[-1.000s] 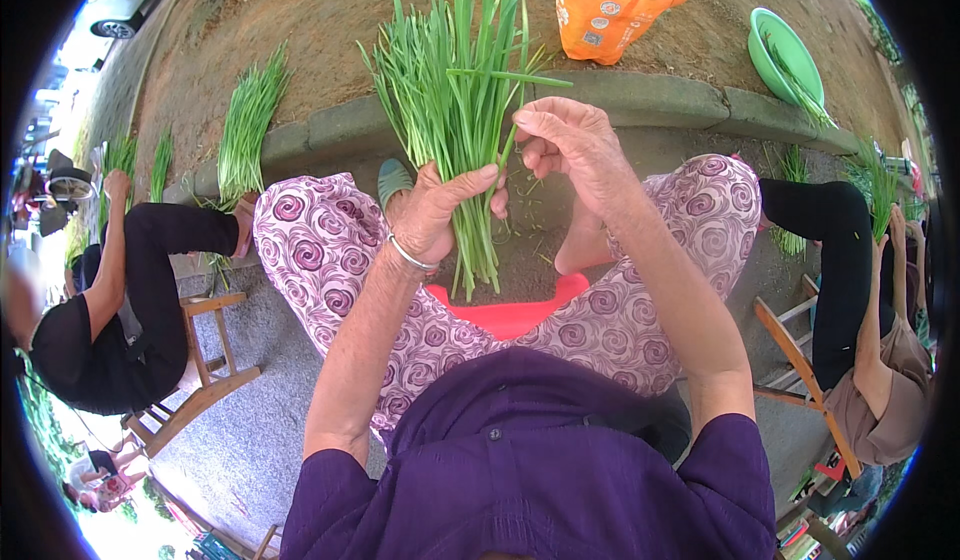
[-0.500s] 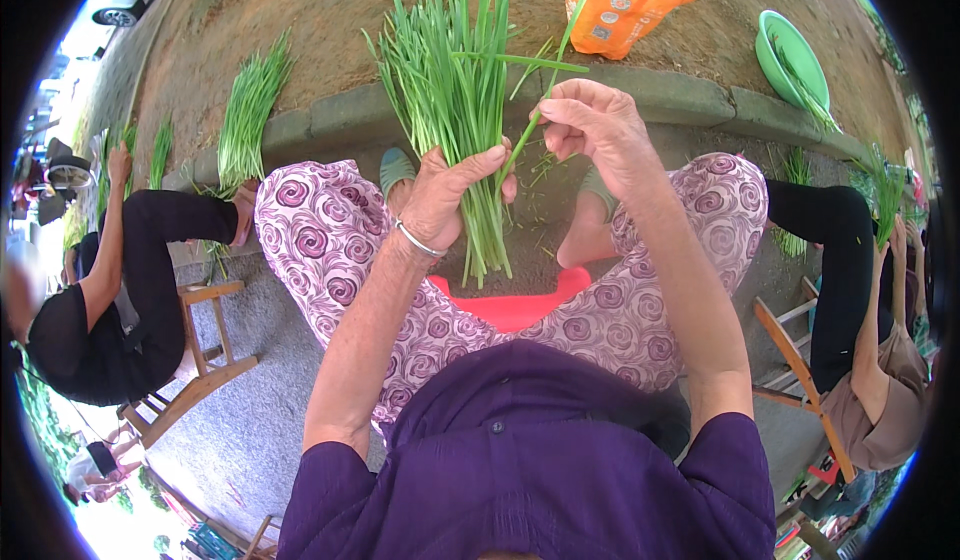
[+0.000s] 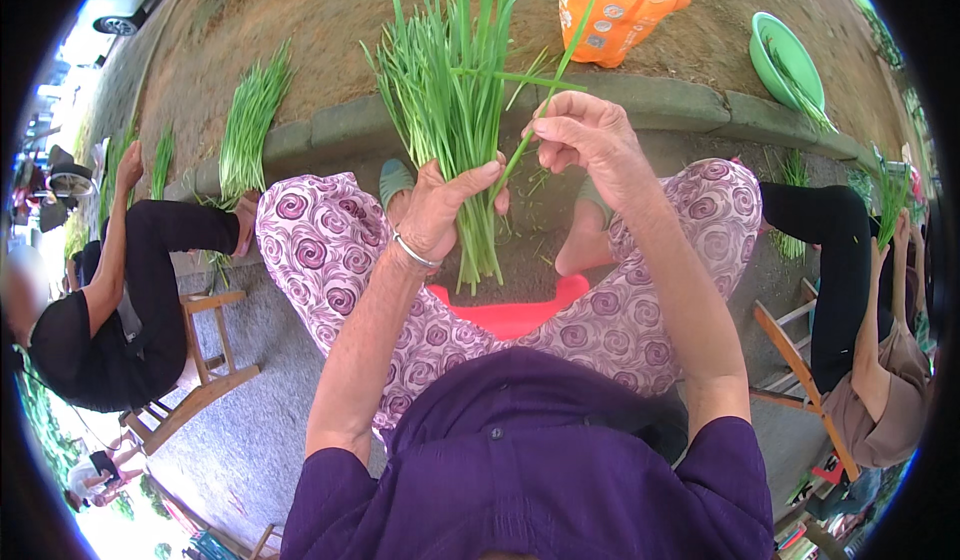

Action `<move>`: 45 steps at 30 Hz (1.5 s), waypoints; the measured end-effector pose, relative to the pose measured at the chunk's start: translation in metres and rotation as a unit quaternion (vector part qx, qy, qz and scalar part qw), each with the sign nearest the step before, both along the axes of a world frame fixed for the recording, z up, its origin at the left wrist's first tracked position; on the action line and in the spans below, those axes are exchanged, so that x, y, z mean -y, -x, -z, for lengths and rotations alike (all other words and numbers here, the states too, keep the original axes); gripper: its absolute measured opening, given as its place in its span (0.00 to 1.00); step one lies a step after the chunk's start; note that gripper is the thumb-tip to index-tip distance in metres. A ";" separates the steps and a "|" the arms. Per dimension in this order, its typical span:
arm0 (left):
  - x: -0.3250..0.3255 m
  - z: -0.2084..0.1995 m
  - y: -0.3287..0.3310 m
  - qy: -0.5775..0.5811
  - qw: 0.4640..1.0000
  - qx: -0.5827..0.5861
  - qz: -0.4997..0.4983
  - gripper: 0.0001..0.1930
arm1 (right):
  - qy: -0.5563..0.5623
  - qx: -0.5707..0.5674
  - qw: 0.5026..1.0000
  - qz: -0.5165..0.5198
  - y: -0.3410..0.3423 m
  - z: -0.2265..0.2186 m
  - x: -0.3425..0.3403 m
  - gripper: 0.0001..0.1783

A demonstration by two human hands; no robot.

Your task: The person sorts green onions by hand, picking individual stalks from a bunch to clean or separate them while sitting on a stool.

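Note:
My left hand (image 3: 440, 205) is wrapped round a thick bunch of garlic chives (image 3: 435, 100), its thumb across the front. The pale stem ends hang below my fist and the green leaves fan upward. To the right, my right hand (image 3: 595, 145) pinches a single chive blade (image 3: 571, 48) between thumb and forefinger. The lower end of that blade slants down to the side of the bunch by my left fingers. Another leaf sticks out sideways across the bunch. My right palm is turned partly away, so the other fingers' contents are hidden.
Beyond my feet runs a concrete kerb (image 3: 650, 103). An orange bag (image 3: 610, 20) and a green basin (image 3: 785, 65) with chives stand behind it. Another chive bunch (image 3: 255, 120) lies left. A red stool (image 3: 510, 318) shows between my knees. People sit on both sides near wooden chairs (image 3: 205, 365).
My right hand has dropped slightly with the chive blade still pinched in it. My left hand keeps hold of the bunch, which sits slightly lower.

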State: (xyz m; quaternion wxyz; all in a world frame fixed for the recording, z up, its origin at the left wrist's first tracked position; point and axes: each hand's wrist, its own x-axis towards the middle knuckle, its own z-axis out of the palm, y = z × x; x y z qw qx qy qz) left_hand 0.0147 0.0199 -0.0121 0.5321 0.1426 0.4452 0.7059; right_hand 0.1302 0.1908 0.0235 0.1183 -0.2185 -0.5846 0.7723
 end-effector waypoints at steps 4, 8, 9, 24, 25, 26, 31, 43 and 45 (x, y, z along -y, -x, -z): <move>0.000 0.001 0.000 -0.001 1.000 -0.010 0.003 0.10 | -0.004 -0.003 1.000 -0.002 -0.001 0.001 0.000 0.06; 0.001 0.002 0.001 0.003 1.000 -0.016 0.009 0.10 | 0.001 -0.007 1.000 -0.005 -0.001 0.004 -0.001 0.07; 0.001 0.002 0.000 0.004 1.000 -0.016 0.008 0.10 | 0.000 -0.005 1.000 -0.003 -0.001 0.005 -0.001 0.07; 0.004 0.002 -0.004 0.064 0.987 -0.133 0.060 0.09 | 0.069 -0.070 0.990 0.096 -0.003 0.003 -0.011 0.11; 0.005 0.003 -0.004 0.071 0.986 -0.138 0.066 0.09 | 0.069 -0.080 0.989 0.100 -0.004 0.004 -0.015 0.11; 0.005 0.003 -0.005 0.077 0.984 -0.142 0.072 0.09 | 0.068 -0.090 0.988 0.103 -0.005 0.004 -0.018 0.10; 0.005 0.001 -0.009 0.075 0.976 -0.155 0.131 0.10 | 0.063 -0.105 0.982 0.141 -0.010 0.001 -0.037 0.07; 0.008 -0.004 -0.007 0.050 0.982 -0.045 0.177 0.11 | 0.096 -0.153 0.960 0.213 -0.020 0.000 -0.068 0.10; 0.010 -0.004 -0.005 0.043 0.984 -0.002 0.175 0.11 | 0.106 -0.188 0.957 0.194 -0.024 -0.002 -0.076 0.14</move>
